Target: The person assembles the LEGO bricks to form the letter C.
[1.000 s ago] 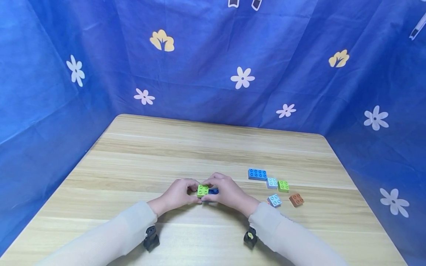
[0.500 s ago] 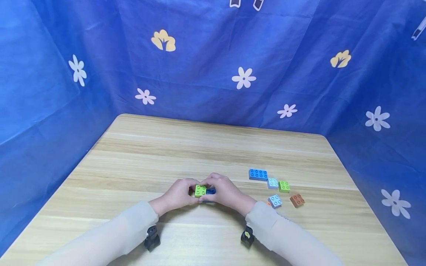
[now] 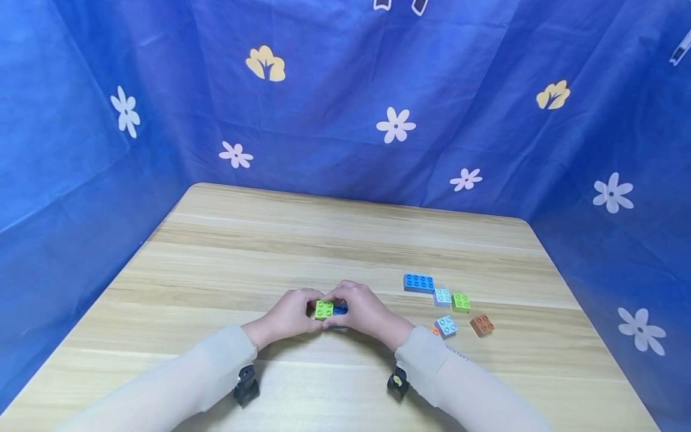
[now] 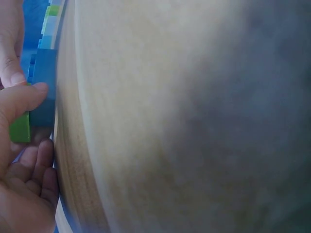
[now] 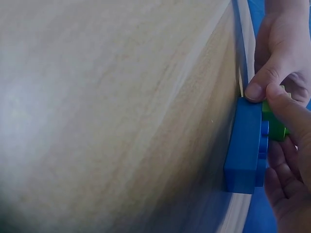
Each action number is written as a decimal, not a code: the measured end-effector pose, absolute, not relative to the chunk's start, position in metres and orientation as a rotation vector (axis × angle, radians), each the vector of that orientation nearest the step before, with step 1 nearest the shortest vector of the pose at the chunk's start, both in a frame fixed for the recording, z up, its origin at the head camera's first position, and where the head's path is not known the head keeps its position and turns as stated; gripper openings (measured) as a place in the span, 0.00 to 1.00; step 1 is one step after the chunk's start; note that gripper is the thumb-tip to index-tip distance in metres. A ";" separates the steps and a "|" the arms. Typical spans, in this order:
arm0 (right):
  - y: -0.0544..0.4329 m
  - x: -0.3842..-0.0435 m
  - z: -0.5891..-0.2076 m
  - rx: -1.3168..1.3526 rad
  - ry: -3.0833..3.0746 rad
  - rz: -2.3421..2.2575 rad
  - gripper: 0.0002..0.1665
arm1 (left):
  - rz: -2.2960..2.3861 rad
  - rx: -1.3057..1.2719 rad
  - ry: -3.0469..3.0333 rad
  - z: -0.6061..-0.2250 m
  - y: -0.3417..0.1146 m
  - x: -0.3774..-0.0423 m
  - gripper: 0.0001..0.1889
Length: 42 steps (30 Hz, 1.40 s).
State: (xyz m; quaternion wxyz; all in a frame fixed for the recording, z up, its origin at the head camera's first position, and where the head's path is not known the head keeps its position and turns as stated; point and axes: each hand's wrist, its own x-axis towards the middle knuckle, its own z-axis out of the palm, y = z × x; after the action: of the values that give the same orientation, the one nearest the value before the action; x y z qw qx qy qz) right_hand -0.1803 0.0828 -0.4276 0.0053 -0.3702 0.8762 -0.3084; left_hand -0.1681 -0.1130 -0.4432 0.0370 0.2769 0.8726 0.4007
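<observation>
While both hands have slid slightly left over the pale wood-grain table [image 3: 302, 240] in the last second, the lime-green square plastic brick [image 3: 324, 309] has shifted with them, as has the blue oblong plastic brick [image 5: 243, 145] beneath it, so the two seem to behave as one piece; whether their studs are fully pressed home cannot be told. The pair sits midway across the table's near half, the green brick over the blue one's left end. The blue brick's long axis runs left to right, its uncovered studs facing up; the green brick shows no long axis, studs upward too. The left hand [image 3: 288, 312] holds the blue brick's left end, thumb on the near side; the right hand [image 3: 367, 309] pinches the green brick, thumb near, forefinger far.
</observation>
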 end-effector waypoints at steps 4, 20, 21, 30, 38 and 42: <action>0.083 -0.181 -0.429 -1.149 2.745 -0.979 0.27 | 1.243 0.856 2.669 -0.445 -0.114 -0.169 0.16; 0.084 -0.181 -0.434 -1.184 2.735 -1.052 0.27 | 1.386 0.740 2.634 -0.446 -0.130 -0.166 0.21; 0.084 -0.181 -0.434 -1.187 2.736 -1.053 0.27 | 1.396 0.731 2.634 -0.446 -0.131 -0.166 0.21; 0.086 -0.182 -0.435 -1.183 2.734 -1.047 0.27 | 1.423 0.715 2.638 -0.445 -0.130 -0.165 0.17; 0.092 -0.181 -0.434 -1.149 2.683 -1.062 0.31 | 1.434 0.720 2.624 -0.446 -0.130 -0.165 0.17; 0.101 -0.182 -0.427 -1.138 2.665 -1.079 0.31 | 1.424 0.716 2.640 -0.446 -0.131 -0.165 0.17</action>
State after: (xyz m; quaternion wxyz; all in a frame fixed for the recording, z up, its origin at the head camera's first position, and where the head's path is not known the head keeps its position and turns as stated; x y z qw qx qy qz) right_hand -0.1816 0.1009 -0.4266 0.0247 -0.3679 0.8615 -0.3490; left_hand -0.1655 -0.1308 -0.4462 0.0290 0.2322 0.8557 0.4615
